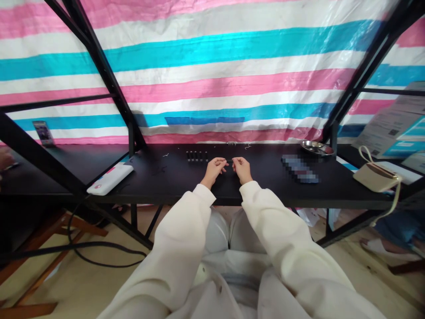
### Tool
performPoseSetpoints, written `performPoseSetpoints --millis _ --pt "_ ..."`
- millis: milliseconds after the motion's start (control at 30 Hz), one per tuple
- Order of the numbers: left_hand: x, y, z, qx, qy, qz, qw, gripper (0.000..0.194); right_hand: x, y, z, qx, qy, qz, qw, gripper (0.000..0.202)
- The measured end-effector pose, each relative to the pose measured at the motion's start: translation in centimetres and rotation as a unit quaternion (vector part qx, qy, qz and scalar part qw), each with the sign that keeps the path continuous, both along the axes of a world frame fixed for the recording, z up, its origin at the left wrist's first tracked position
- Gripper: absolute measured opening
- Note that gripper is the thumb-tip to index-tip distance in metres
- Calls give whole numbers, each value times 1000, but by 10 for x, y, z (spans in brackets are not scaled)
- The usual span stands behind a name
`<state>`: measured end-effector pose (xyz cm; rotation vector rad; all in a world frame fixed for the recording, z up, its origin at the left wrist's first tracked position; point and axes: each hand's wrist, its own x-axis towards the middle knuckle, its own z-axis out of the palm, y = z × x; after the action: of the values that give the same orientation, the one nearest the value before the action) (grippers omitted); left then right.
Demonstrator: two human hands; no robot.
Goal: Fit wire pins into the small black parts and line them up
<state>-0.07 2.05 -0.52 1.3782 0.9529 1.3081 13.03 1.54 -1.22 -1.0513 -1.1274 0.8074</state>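
Observation:
My left hand (214,170) and my right hand (242,169) meet over the black table (159,179), fingers pinched. Between their fingertips runs a small dark rod-like piece (229,161), one end in each hand; its exact kind is too small to make out. Just left of my left hand, several small black cylinders (196,156) with light tips stand in a row. Behind the hands, near the table's back edge, lie tiny light-coloured pieces (231,143) and a thin white curled scrap (248,146).
A white boxy case (110,179) lies at the left end. To the right are a pixel-blurred flat item (299,169), a round metal dish (317,148) and a beige pouch (376,176). Black frame posts (116,91) rise on both sides before a striped sheet (229,48).

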Motion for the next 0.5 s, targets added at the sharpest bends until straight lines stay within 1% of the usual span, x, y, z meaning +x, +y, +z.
performPoseSetpoints --millis 133,300,500 --pt "0 -2 2 -5 8 -2 1000 25 -1 0 -1 10 -4 13 1000 26" --pt "1 -1 2 -5 15 8 1000 22 0 2 -3 20 -45 7 999 28" --pt "3 -3 2 -2 20 19 1000 20 0 4 -6 26 -60 10 998 30"
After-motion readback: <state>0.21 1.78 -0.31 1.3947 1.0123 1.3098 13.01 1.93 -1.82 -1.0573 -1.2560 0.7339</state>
